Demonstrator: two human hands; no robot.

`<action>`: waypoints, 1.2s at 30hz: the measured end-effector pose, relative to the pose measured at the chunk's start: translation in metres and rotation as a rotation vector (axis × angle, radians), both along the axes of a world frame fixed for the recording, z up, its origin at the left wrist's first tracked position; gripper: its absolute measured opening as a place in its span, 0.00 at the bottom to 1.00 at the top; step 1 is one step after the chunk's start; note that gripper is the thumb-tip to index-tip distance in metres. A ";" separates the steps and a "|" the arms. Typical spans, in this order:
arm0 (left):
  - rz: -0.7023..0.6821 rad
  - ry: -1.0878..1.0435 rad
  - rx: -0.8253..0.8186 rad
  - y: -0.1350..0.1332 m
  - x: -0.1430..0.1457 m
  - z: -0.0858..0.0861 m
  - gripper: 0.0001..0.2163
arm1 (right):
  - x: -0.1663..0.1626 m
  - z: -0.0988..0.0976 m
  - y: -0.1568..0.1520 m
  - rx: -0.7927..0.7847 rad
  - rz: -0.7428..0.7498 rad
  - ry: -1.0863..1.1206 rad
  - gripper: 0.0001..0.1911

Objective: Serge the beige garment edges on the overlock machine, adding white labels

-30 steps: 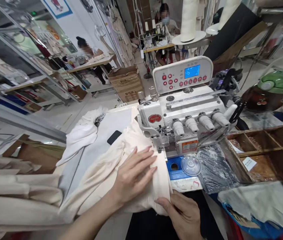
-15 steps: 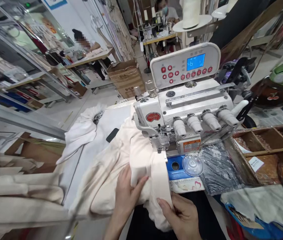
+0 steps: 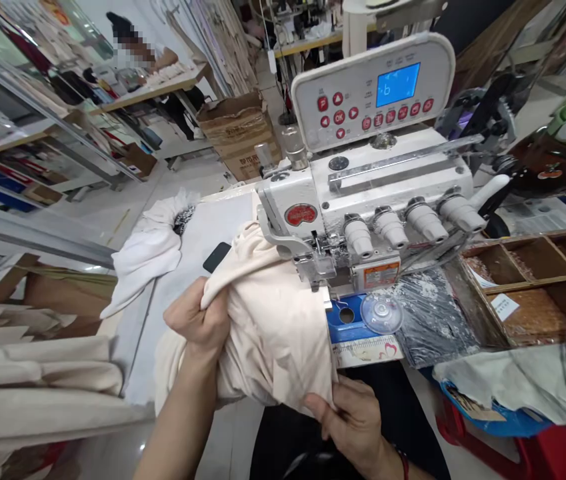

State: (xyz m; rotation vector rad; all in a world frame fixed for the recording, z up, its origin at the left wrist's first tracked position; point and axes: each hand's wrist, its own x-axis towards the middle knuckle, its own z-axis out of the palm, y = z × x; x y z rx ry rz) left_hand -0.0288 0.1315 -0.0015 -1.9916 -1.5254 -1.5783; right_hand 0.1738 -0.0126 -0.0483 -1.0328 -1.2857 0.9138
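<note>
Cream fabric (image 3: 277, 327), seemingly a garment, lies bunched in front of an overlock sewing machine (image 3: 373, 180), its right edge running up under the presser foot area. My left hand (image 3: 200, 313) is closed in a fist around a fold of the cloth at its left side, lifted a little above the table. Lower right, my right hand (image 3: 347, 417) pinches the near corner of the same fabric between thumb and fingers. The machine's blue plate with a ruler strip (image 3: 367, 351) lies just beyond the right hand. What is under the cloth is hidden.
A black phone (image 3: 217, 257) and white cloth (image 3: 145, 257) lie on the table to the left. At right stand a divided wooden tray (image 3: 523, 287) and a green-lidded jug (image 3: 553, 157). Cream fabric piles (image 3: 37, 393) sit at lower left. A co-worker (image 3: 147, 57) sits farther back.
My left hand has moved left and up, gripping and pulling a fold of the fabric, which now spreads flatter. My right hand keeps its pinch at the edge. The view has tilted slightly down.
</note>
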 end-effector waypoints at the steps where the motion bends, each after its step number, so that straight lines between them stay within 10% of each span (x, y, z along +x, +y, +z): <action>1: -0.006 0.003 0.007 0.004 -0.002 0.003 0.20 | -0.001 0.000 0.001 -0.015 -0.024 0.011 0.26; 12: 0.011 0.155 -0.126 0.062 -0.010 0.039 0.17 | -0.026 0.025 0.038 -0.646 0.023 0.730 0.20; 16: -0.034 0.267 -0.071 0.039 0.013 0.035 0.07 | -0.022 0.030 0.052 -0.603 0.044 0.829 0.21; 20: -0.555 0.214 -0.073 -0.012 0.048 0.029 0.13 | -0.020 0.025 0.042 -0.441 -0.018 0.686 0.17; 23: -0.674 0.161 -0.163 -0.029 0.061 0.025 0.10 | -0.021 0.023 0.027 -0.254 -0.091 0.477 0.10; 36: -0.917 0.210 -0.423 0.009 0.041 0.035 0.09 | -0.027 0.014 0.061 -0.263 0.057 0.586 0.26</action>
